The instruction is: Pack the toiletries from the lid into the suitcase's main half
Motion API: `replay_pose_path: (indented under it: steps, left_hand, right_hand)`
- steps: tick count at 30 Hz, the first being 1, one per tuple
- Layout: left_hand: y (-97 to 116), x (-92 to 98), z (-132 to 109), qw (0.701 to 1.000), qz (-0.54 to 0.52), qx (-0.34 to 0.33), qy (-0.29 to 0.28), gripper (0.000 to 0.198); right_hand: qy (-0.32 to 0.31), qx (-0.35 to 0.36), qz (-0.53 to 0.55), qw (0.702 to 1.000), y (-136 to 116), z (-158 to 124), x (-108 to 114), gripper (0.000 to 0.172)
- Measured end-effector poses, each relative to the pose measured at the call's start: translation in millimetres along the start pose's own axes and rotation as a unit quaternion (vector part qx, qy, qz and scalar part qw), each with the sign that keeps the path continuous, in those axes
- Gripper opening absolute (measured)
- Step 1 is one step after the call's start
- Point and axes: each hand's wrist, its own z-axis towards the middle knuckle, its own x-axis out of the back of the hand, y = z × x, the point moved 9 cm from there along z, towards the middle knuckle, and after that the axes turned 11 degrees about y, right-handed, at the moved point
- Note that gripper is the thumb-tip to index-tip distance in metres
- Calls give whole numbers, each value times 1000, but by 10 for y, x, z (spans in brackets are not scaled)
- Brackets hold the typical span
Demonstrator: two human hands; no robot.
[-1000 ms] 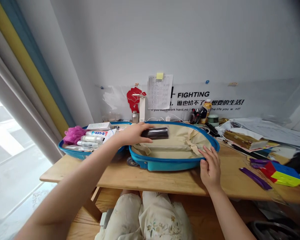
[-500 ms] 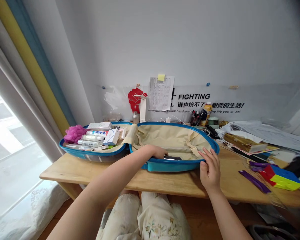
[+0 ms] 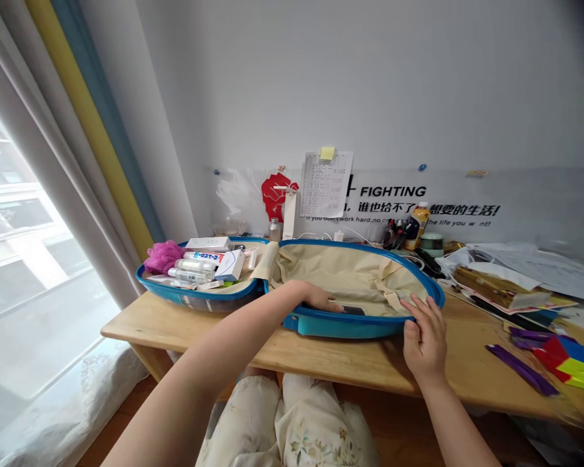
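An open blue suitcase [image 3: 365, 329] with beige lining lies on the wooden desk, its two halves side by side. My left hand [image 3: 321, 298] reaches over the front rim into the right half, fingers stretched out. Beside its fingertips lies a dark flat object [image 3: 354, 311], partly hidden by the rim; its kind I cannot make out. At the right end, my right hand [image 3: 425, 334] rests on the rim with its fingers spread. The left half holds a pink bath puff [image 3: 165, 257], a toothpaste tube [image 3: 204, 257], clear bottles [image 3: 191, 275] and white boxes [image 3: 230, 264].
Papers [image 3: 540, 259], a brown paper bag [image 3: 491, 285], purple strips [image 3: 520, 368] and a colourful puzzle cube [image 3: 579, 366] lie on the desk [image 3: 462, 363] at the right. A drink bottle [image 3: 416, 226] and a white lamp [image 3: 289, 214] stand behind the suitcase.
The whole view has shifted slightly. My left hand has flattened and its fingers reach further right. The dark object sits lower, its pale edge no longer showing. My right hand stays at the rim.
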Motion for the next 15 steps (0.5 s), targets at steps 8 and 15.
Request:
replay_pose_path:
  steps: [8,15]
  left_hand:
    - [-823,1163,-476,951,-53,50,300,52]
    - [-2498,1112,-1208,857,53,425,285,84]
  right_hand:
    - [-7,4,-6,1000,-17,8,-6,36]
    - [-3,1,-19,1000,-1,2,-13,36]
